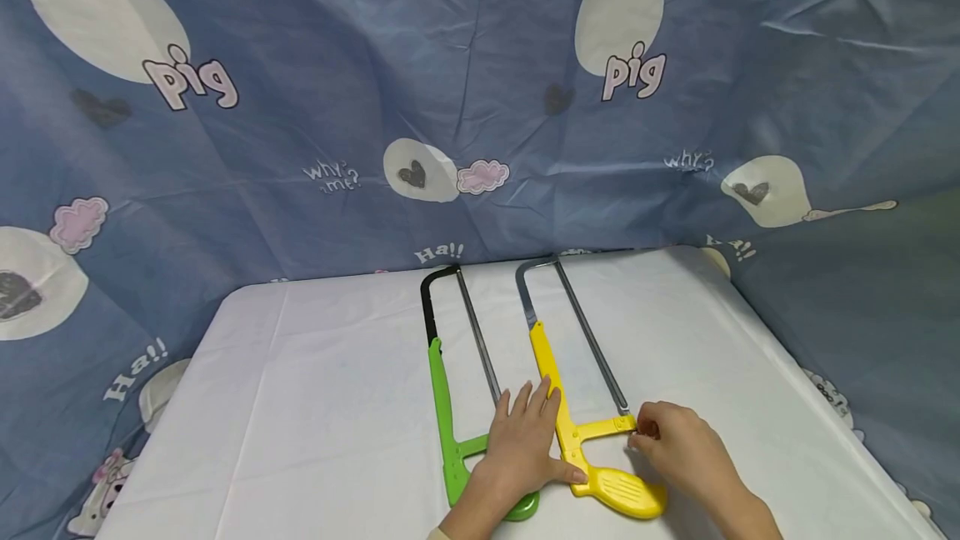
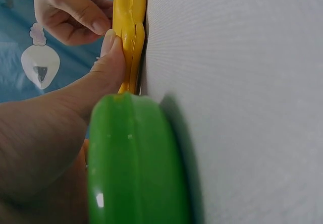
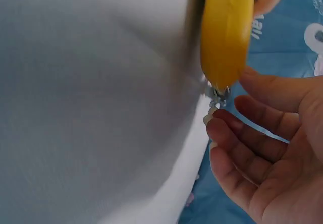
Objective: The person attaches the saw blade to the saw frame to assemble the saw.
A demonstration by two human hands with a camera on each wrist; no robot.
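Observation:
Two hacksaws lie side by side on the white-covered table. My left hand (image 1: pixel 521 444) is spread over the gap between them, fingertips resting on the frame of the yellow hacksaw (image 1: pixel 551 365). Its thumb presses the yellow frame near the handle, and its palm covers part of the green hacksaw (image 1: pixel 442 407). My right hand (image 1: pixel 690 448) is at the yellow saw's near blade end. In the right wrist view, its thumb and curled fingers pinch around a small metal wing nut (image 3: pixel 218 95), partly hidden behind the yellow handle (image 3: pixel 227 37).
The white tablecloth (image 1: pixel 322 415) spreads left of the saws and along the right side. A blue printed curtain (image 1: pixel 465 90) hangs behind the table and down both sides. Both saws' far ends reach close to the table's back edge.

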